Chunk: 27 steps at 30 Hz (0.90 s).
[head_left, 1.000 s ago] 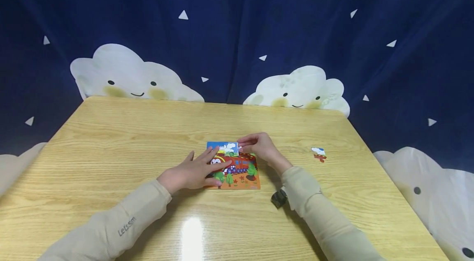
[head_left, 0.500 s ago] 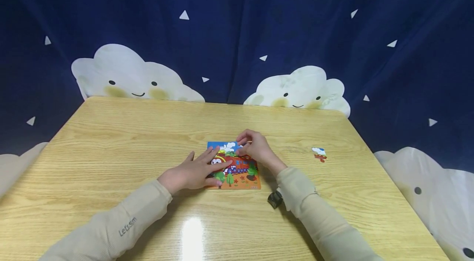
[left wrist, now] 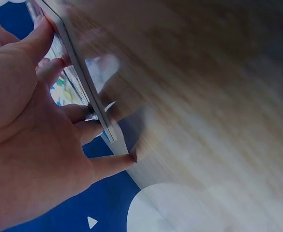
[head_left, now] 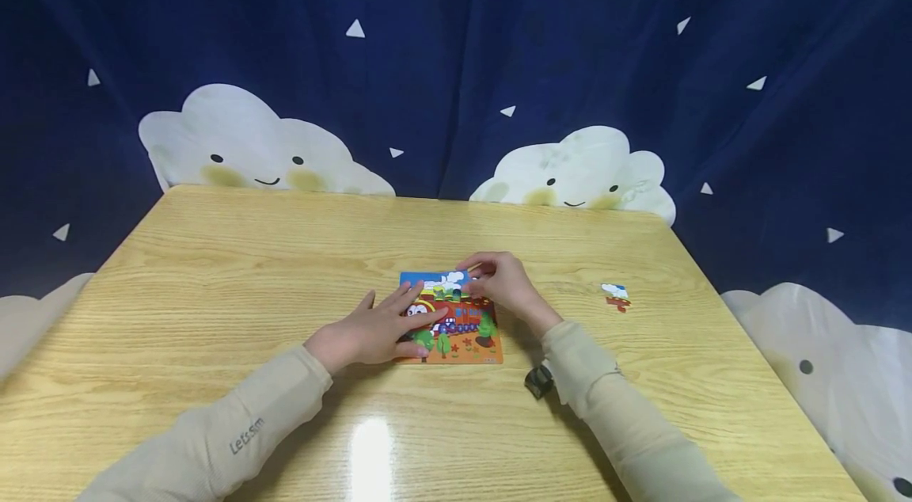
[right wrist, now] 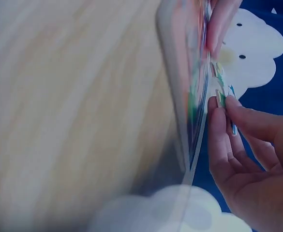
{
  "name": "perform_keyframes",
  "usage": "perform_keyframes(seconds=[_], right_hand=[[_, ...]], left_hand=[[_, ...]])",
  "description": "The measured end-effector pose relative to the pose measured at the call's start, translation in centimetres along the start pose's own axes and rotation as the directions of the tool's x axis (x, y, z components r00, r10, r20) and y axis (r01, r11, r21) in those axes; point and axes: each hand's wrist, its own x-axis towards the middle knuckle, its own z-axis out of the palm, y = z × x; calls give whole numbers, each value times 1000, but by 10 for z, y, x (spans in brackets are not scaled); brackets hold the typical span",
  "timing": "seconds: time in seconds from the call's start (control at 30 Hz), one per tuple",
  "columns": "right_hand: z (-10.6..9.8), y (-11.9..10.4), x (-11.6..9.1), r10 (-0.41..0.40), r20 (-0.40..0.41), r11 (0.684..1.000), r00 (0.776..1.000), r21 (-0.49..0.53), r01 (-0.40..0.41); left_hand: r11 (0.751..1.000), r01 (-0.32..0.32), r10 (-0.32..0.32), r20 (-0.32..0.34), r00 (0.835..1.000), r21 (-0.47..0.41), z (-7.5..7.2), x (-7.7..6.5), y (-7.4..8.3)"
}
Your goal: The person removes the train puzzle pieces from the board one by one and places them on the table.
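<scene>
Meanwhile, a right hand pinches a puzzle piece between thumb and fingertips at the upper right of a train puzzle, having shifted slightly rightward from half a second ago. More of the picture's upper part now shows between the two hands. Unmoved, the left hand lies with fingers spread across the puzzle's left side. The puzzle rests flat near the middle of a wooden table; another loose piece remains well apart to its right, near a blue curtain.
</scene>
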Motion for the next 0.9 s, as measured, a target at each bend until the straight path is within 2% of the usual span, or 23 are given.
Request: perform_keyframes(seconds=[0.2,0.6,0.9], right_hand=[[-25,14,-4,7,-43,1000,999,19,-6],[-99,50,-27,66,-105,990,992,-119,-78],[-139,66,-42,93,-152,973,984,-195,-122]], left_hand=[[1000,8,-8,2,1000,-4,1,1,0],[1000,0,0,-10,1000,-21,2,0,0],[1000,-12,12,-15,1000,-19,1,0,0]])
